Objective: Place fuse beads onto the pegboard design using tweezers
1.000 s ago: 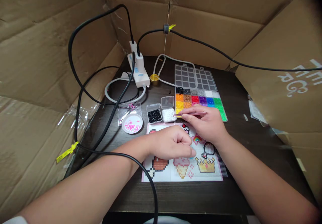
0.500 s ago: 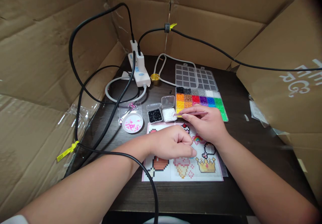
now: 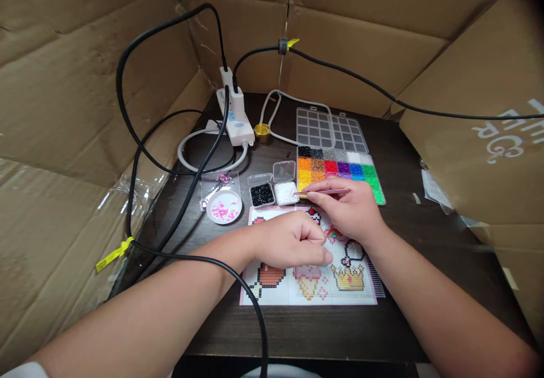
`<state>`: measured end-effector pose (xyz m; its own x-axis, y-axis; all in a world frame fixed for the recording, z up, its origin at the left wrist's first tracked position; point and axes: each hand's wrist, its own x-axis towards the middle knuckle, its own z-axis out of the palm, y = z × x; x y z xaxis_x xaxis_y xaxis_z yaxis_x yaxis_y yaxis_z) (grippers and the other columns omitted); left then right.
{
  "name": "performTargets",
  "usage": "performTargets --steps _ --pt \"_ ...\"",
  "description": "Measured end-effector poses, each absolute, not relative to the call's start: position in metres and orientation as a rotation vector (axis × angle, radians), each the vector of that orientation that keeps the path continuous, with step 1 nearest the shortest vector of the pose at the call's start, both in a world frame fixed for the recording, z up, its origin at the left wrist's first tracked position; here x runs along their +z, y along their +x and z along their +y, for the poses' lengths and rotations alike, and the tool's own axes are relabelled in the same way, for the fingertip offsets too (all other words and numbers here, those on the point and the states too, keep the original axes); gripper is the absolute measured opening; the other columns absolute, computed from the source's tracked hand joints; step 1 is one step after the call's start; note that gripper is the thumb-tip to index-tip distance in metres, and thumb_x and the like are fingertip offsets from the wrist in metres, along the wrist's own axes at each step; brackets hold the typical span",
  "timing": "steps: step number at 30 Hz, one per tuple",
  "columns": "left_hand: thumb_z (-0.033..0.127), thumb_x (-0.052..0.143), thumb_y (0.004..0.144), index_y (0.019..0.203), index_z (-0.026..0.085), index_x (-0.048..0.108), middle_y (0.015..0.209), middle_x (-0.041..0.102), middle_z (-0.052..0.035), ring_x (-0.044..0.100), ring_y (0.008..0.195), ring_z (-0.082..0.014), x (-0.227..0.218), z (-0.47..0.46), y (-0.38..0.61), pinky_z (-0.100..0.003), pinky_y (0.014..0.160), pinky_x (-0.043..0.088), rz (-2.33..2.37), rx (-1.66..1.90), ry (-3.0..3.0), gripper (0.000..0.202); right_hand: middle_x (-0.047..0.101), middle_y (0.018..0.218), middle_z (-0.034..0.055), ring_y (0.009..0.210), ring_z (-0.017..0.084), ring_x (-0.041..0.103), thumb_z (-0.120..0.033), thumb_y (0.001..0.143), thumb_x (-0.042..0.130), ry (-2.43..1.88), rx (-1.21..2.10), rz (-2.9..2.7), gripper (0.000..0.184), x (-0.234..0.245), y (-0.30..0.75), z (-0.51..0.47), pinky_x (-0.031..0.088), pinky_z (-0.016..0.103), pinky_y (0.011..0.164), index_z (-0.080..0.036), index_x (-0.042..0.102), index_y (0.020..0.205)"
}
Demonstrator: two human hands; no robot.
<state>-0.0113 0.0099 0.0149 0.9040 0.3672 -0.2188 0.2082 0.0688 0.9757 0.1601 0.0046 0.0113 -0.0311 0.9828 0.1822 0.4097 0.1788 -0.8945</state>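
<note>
My right hand (image 3: 351,211) pinches metal tweezers (image 3: 323,191), their tip pointing left at a small open box of white beads (image 3: 285,192). My left hand (image 3: 291,241) is curled into a loose fist, resting on a clear pegboard over a pattern sheet (image 3: 310,284) with pixel pictures of a crown, an ice cream and a rainbow. Beside the white beads sits a small box of black beads (image 3: 261,195). Behind my right hand lies a tray of sorted coloured beads (image 3: 340,169) with its clear lid (image 3: 329,130) folded back.
A white dish of pink beads (image 3: 224,208) sits on a small pegboard at the left. A white power strip (image 3: 235,116), a gold cap (image 3: 262,132) and black cables (image 3: 187,196) cross the dark table (image 3: 323,332). Cardboard walls (image 3: 63,111) enclose the table on all sides.
</note>
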Motion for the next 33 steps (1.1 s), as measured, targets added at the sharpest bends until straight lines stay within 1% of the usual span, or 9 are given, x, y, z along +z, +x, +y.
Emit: performTargets --steps 8,12,15,18,23,26,29,33 --pt "0.031 0.062 0.08 0.049 0.022 0.029 0.047 0.022 0.0098 0.02 0.046 -0.0063 0.015 0.009 -0.01 -0.026 0.044 0.017 0.469 0.139 1.528 0.047 0.08 0.079 0.0023 0.073 0.02 0.077 -0.021 0.076 0.075 -1.36 0.777 -1.568 0.006 0.015 0.159 0.004 0.064 0.031 0.066 -0.024 0.08 0.076" --pt "0.032 0.062 0.08 0.049 0.022 0.029 0.048 0.023 0.0097 0.021 0.046 -0.0063 0.014 0.01 -0.011 -0.026 0.044 0.017 0.469 0.142 1.536 0.046 0.08 0.079 0.0013 0.073 0.019 0.077 -0.018 0.076 0.075 -1.377 0.77 -1.543 0.008 0.017 0.161 0.003 0.065 0.031 0.068 -0.025 0.08 0.076" --pt "0.032 0.062 0.081 0.05 0.021 0.03 0.047 0.025 0.0095 0.022 0.045 -0.0063 0.014 0.012 -0.011 -0.025 0.044 0.019 0.467 0.129 1.546 0.045 0.08 0.081 0.0018 0.074 0.02 0.077 -0.019 0.076 0.076 -1.379 0.754 -1.511 0.007 0.023 0.164 0.001 0.065 0.032 0.069 -0.024 0.08 0.077" --pt "0.033 0.061 0.082 0.05 0.021 0.031 0.047 0.025 0.0092 0.022 0.045 -0.0059 0.016 0.013 -0.011 -0.024 0.043 0.019 0.426 0.134 1.561 0.046 0.081 0.083 0.0019 0.075 0.02 0.077 -0.019 0.076 0.078 -1.359 0.67 -1.464 0.007 0.036 0.171 -0.004 0.064 0.032 0.07 -0.024 0.08 0.08" --pt "0.034 0.062 0.083 0.05 0.02 0.034 0.046 0.029 0.0082 0.026 0.044 -0.0056 0.016 0.015 -0.01 -0.022 0.043 0.022 0.435 0.14 1.569 0.045 0.08 0.085 0.0011 0.074 0.019 0.074 -0.016 0.079 0.077 -1.294 0.491 -1.455 0.012 0.056 0.191 -0.033 0.061 0.032 0.068 -0.027 0.081 0.083" --pt "0.033 0.061 0.082 0.05 0.02 0.032 0.048 0.026 0.0081 0.024 0.046 -0.0058 0.016 0.015 -0.01 -0.022 0.044 0.02 0.423 0.142 1.569 0.045 0.08 0.082 0.0009 0.071 0.018 0.072 -0.012 0.08 0.077 -1.258 0.465 -1.421 0.016 0.048 0.206 -0.061 0.059 0.032 0.065 -0.028 0.081 0.084" --pt "0.031 0.06 0.082 0.051 0.021 0.027 0.05 0.023 0.0084 0.021 0.047 -0.0056 0.016 0.015 -0.009 -0.023 0.044 0.018 0.418 0.155 1.579 0.046 0.08 0.082 0.0009 0.076 0.02 0.073 -0.011 0.081 0.075 -1.323 0.5 -1.328 0.018 0.026 0.221 -0.091 0.059 0.034 0.069 -0.028 0.081 0.083" --pt "0.03 0.059 0.083 0.051 0.021 0.027 0.05 0.023 0.0085 0.021 0.047 -0.0055 0.015 0.015 -0.008 -0.024 0.044 0.017 0.416 0.153 1.589 0.046 0.081 0.085 0.0016 0.076 0.02 0.074 -0.016 0.082 0.076 -1.467 0.51 -1.239 0.014 -0.004 0.232 -0.119 0.059 0.034 0.071 -0.028 0.081 0.084"
